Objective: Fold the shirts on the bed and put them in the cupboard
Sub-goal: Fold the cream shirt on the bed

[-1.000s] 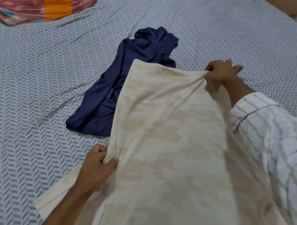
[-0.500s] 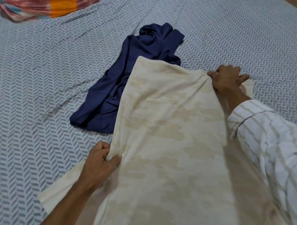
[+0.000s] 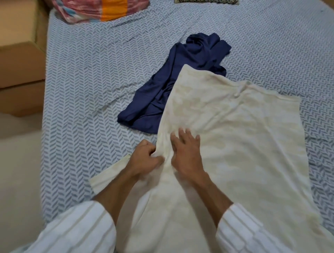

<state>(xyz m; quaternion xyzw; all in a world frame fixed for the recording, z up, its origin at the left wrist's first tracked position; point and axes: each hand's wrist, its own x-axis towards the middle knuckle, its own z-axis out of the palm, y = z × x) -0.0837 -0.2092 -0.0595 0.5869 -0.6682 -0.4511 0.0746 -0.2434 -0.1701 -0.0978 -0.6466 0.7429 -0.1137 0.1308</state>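
The cream shirt lies spread on the bed, its far edge overlapping the crumpled navy shirt. The left hand pinches its left fold, grip closed; the right hand presses flat, fingers open.

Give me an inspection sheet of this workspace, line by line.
Surface: bed under a grey-and-white chevron sheet, lightly creased.
Job's things: cream shirt spread flat near the person; navy shirt crumpled beyond it, its near edge under the cream one.
Clutter: colourful bundle at the far edge; a patterned item at the top edge, too cut off to name.
Grippers: left hand pinches the cream shirt's left edge; right hand lies open, flat on it.
Cables: nothing seen.
Surroundings: brown furniture left of the bed; no cupboard in view.
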